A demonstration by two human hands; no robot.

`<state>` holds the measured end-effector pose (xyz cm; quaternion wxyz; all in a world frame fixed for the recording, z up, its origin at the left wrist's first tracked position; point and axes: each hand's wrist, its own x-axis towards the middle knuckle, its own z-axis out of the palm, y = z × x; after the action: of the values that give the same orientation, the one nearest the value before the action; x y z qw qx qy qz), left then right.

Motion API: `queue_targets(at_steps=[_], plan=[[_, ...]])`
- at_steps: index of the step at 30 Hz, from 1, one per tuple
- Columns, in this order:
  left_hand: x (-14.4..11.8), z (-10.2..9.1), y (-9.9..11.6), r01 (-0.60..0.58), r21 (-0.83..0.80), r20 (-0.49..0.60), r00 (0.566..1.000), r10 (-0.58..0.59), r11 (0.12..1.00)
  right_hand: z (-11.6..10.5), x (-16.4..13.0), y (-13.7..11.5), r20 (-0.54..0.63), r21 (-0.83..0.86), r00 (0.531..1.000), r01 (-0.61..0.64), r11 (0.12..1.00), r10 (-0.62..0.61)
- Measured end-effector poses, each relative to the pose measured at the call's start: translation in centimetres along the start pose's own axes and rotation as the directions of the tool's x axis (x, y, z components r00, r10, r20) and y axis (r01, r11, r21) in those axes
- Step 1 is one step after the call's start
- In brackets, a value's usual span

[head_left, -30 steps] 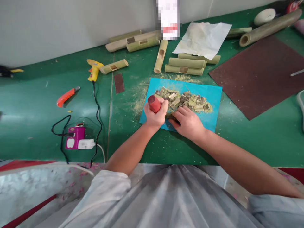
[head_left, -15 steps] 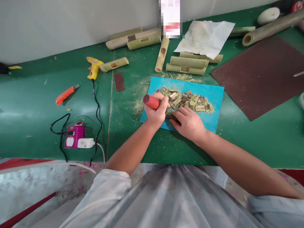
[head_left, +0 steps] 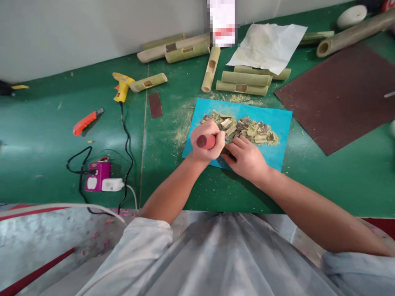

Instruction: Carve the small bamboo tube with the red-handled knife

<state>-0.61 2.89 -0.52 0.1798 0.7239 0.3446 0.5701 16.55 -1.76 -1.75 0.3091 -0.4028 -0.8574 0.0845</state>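
The left hand [head_left: 207, 144] hides all of the tool but its red handle [head_left: 206, 141], the right hand [head_left: 247, 159] covers the piece beneath it, and the label [head_left: 222, 22] on the wall is blurred.

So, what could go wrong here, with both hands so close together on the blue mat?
The left hand grips a red-handled tool right beside the right hand, which presses a small piece down; a slip could probably hurt those fingers. Its working end is hidden, so I cannot judge how sharp it is. The loose pile of cut chips might scatter off the blue mat.
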Motion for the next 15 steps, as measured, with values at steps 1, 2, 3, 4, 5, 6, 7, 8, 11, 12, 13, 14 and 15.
queue_targets(at_steps=[1, 2, 3, 4, 5, 6, 7, 8, 11, 12, 13, 14, 15], plan=[[-0.1, 0.1, -0.1, 0.045, -0.016, -0.011, 0.999, -0.045, 0.999, 0.0, 0.0, 0.0, 0.009, 0.003, 1.0, 0.002, 1.0, -0.002], [-0.1, 0.2, -0.2, 0.096, -0.041, -0.029, 0.995, -0.097, 0.995, 0.0, 0.0, 0.0, 0.028, 0.006, 1.0, -0.001, 1.0, 0.001], [-0.1, 0.4, -0.2, 0.155, -0.078, -0.052, 0.986, -0.159, 0.985, -0.1, 0.0, -0.1, 0.054, 0.01, 0.999, -0.008, 1.0, 0.007], [0.0, 0.5, -0.2, 0.211, -0.124, -0.074, 0.972, -0.221, 0.97, -0.1, -0.1, -0.1, 0.081, 0.014, 0.997, -0.017, 1.0, 0.016], [0.1, 0.6, -0.1, 0.26, -0.174, -0.096, 0.955, -0.279, 0.95, -0.1, -0.1, -0.1, 0.105, 0.018, 0.994, -0.029, 0.999, 0.027], [0.2, 0.7, 0.0, 0.298, -0.224, -0.118, 0.937, -0.33, 0.928, -0.1, -0.1, -0.2, 0.125, 0.022, 0.991, -0.041, 0.999, 0.038], [0.4, 0.8, 0.1, 0.323, -0.271, -0.14, 0.919, -0.37, 0.907, -0.1, -0.2, -0.2, 0.138, 0.025, 0.989, -0.053, 0.998, 0.049], [0.6, 0.9, 0.2, 0.345, -0.318, -0.154, 0.9, -0.407, 0.883, -0.1, -0.2, -0.2, 0.144, 0.026, 0.988, -0.062, 0.998, 0.058], [1.2, 1.0, 0.4, 0.408, -0.446, -0.151, 0.843, -0.516, 0.797, -0.1, -0.2, -0.1, 0.146, 0.03, 0.986, -0.085, 0.996, 0.08], [1.3, 1.1, 0.3, 0.419, -0.475, -0.156, 0.826, -0.542, 0.774, -0.1, -0.2, -0.1, 0.144, 0.032, 0.986, -0.088, 0.996, 0.082], [1.4, 1.2, 0.2, 0.421, -0.493, -0.17, 0.811, -0.559, 0.762, -0.1, -0.2, -0.1, 0.142, 0.033, 0.986, -0.088, 0.996, 0.082], [1.5, 1.2, 0.1, 0.418, -0.498, -0.193, 0.801, -0.567, 0.76, -0.1, -0.2, -0.1, 0.14, 0.034, 0.987, -0.089, 0.995, 0.083], [1.5, 1.3, -0.1, 0.41, -0.496, -0.221, 0.793, -0.568, 0.766, -0.1, -0.2, -0.1, 0.138, 0.034, 0.987, -0.093, 0.995, 0.088]])
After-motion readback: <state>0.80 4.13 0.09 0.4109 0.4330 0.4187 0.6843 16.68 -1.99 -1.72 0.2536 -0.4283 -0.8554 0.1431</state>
